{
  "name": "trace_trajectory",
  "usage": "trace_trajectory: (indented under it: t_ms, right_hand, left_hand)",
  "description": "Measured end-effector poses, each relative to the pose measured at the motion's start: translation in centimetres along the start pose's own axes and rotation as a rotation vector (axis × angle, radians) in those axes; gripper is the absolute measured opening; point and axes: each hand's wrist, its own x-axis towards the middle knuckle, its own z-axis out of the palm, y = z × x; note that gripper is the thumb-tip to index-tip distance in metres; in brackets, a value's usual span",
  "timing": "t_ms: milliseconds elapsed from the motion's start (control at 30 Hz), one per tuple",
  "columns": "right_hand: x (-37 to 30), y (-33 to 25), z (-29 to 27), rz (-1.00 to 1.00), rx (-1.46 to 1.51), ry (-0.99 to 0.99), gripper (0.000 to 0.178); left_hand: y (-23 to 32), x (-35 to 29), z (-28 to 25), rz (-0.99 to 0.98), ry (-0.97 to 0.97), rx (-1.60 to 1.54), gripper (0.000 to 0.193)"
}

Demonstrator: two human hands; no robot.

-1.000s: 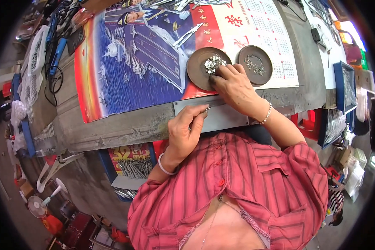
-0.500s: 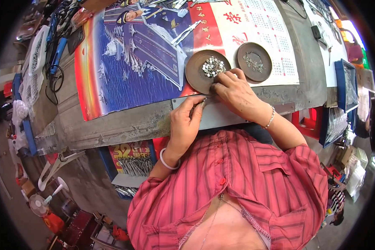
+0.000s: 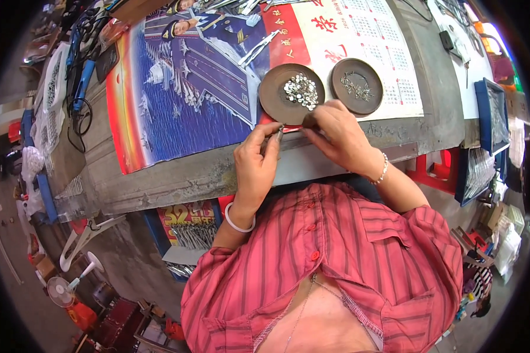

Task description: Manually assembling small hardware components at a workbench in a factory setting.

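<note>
Between thumb and forefinger, my left hand (image 3: 257, 165) pinches a small metal piece (image 3: 280, 133) at the table's near edge; its exact kind is too small to tell. Just right of it, my right hand (image 3: 343, 136) has its fingers drawn together at the near rim of a round brown dish (image 3: 272, 97). Whether anything is in those fingertips is hidden. Small shiny round metal pieces (image 3: 301, 90) lie heaped in that dish. A second brown dish (image 3: 342, 100), to its right, has thin wire-like metal bits (image 3: 357, 86) in it.
A large printed calendar poster (image 3: 203, 138) covers the worn table (image 3: 171, 181). Blue-handled tools with cords (image 3: 85, 82) lie at left, beside a white tray (image 3: 54, 88). A blue bin (image 3: 492, 117) is at right. Below the table edge, a tray holds metal parts (image 3: 195, 235).
My right hand has shifted slightly right, back from the heap of round pieces. My left hand has moved slightly up and left, and its small metal piece shows more clearly.
</note>
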Motion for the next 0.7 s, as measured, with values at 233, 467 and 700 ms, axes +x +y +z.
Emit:
trace_trajectory:
  t_ms: [233,467,700]
  right_hand:
    - [-2.1,-1.9,-1.1,0.359,0.669,-0.017,0.009]
    - [-2.7,-2.8,-1.3,0.448,0.684,0.044,0.016]
    - [-3.1,-3.3,-0.9,0.292,0.531,0.101,0.011]
  left_hand:
    - [1.4,-1.2,0.6,-0.129,-0.141,-0.467,0.02]
    - [1.2,-1.9,2.0,-0.202,-0.198,-0.742,0.024]
    - [1.6,-3.3,2.7,-0.177,-0.242,-0.758,0.025]
